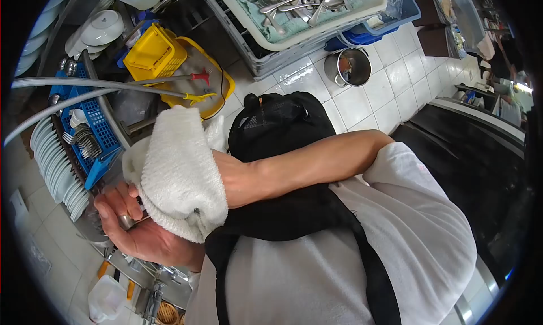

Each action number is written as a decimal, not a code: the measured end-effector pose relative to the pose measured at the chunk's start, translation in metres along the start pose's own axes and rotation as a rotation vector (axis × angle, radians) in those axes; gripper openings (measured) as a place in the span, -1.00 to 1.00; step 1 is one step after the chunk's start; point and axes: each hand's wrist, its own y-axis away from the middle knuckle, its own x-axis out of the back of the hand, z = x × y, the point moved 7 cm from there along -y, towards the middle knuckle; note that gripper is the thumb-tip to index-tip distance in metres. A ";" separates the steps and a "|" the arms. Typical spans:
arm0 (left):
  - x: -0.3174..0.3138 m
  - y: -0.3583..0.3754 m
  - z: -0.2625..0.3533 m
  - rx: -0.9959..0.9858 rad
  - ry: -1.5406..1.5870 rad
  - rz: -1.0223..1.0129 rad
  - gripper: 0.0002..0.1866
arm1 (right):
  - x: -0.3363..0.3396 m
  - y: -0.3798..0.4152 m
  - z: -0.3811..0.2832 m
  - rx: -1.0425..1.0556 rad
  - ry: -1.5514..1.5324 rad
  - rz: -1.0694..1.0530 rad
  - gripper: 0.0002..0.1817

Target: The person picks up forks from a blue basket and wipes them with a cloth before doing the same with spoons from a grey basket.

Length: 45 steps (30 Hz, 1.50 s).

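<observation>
My left hand (151, 239) is curled at the lower left, palm up, with its fingers closed round a small shiny metal piece that looks like a spoon (126, 221). Part of its thin handle runs toward a white terry towel (180, 169). That towel is bunched and draped over my right hand (227, 175), whose arm reaches across my chest from the right. Only the wrist and heel of the right hand show; its fingers are hidden in the cloth, which they appear to grip against the spoon.
Spoons and forks lie on green cloth in a white crate (266, 39) ahead. A yellow basket (155, 51) and grey hoses (85, 83) are at the upper left. Stacked plates (51, 161) stand beside a blue cutlery basket (104, 127). A steel pot (362, 68) sits on the tiled floor.
</observation>
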 end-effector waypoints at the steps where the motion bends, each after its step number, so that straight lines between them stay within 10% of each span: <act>1: -0.005 0.009 -0.001 -0.041 -0.037 0.023 -0.88 | 0.001 0.007 0.001 -0.003 0.003 -0.050 -0.55; 5: -0.025 0.041 -0.034 0.018 -0.342 -0.162 -0.80 | 0.032 0.032 -0.003 -0.011 -0.157 -0.201 -0.55; 6: -0.003 0.036 -0.042 -0.019 -0.435 -0.373 -0.50 | 0.047 0.036 -0.010 -0.018 -0.244 -0.222 -0.52; 11: -0.013 0.084 -0.167 0.508 0.085 -0.593 -0.23 | 0.090 0.091 -0.005 -0.933 -0.893 -0.323 -0.41; 14: -0.035 0.119 -0.203 0.596 0.255 -0.668 -0.45 | 0.121 0.105 -0.031 -0.845 -1.317 -0.236 -0.36; 21: -0.088 0.113 -0.188 0.339 0.492 -0.830 -0.72 | 0.155 0.167 -0.028 -0.668 -0.726 -0.380 -0.29; 23: -0.077 0.092 -0.188 0.513 0.695 -0.518 -0.62 | 0.176 0.183 -0.041 -0.681 -0.548 -0.360 -0.28; 26: -0.053 0.075 -0.187 0.624 0.305 -0.512 -0.58 | 0.232 0.206 -0.071 -0.875 -0.293 -0.338 -0.25; 27: -0.034 0.067 -0.187 0.374 -0.065 -0.202 -0.56 | 0.255 0.209 -0.076 -0.869 -0.232 -0.211 -0.25; 30: -0.048 0.099 -0.229 0.925 0.275 -0.315 -0.56 | 0.323 0.227 -0.086 -0.650 0.190 0.220 -0.36; 32: -0.081 0.147 -0.225 0.842 -0.254 -0.158 -0.68 | 0.346 0.236 -0.087 -0.637 0.214 0.267 -0.41; 37: -0.069 0.201 -0.275 1.125 -0.316 -0.505 -0.78 | 0.326 0.233 -0.103 -0.795 -0.505 0.522 -0.54; 38: -0.062 0.205 -0.277 1.141 -0.343 -0.569 -0.78 | 0.316 0.229 -0.097 -0.705 -0.232 0.466 -0.55; 45: -0.057 0.163 -0.262 0.186 -0.915 -1.295 -0.54 | 0.275 0.196 -0.059 -0.479 0.076 0.649 -0.61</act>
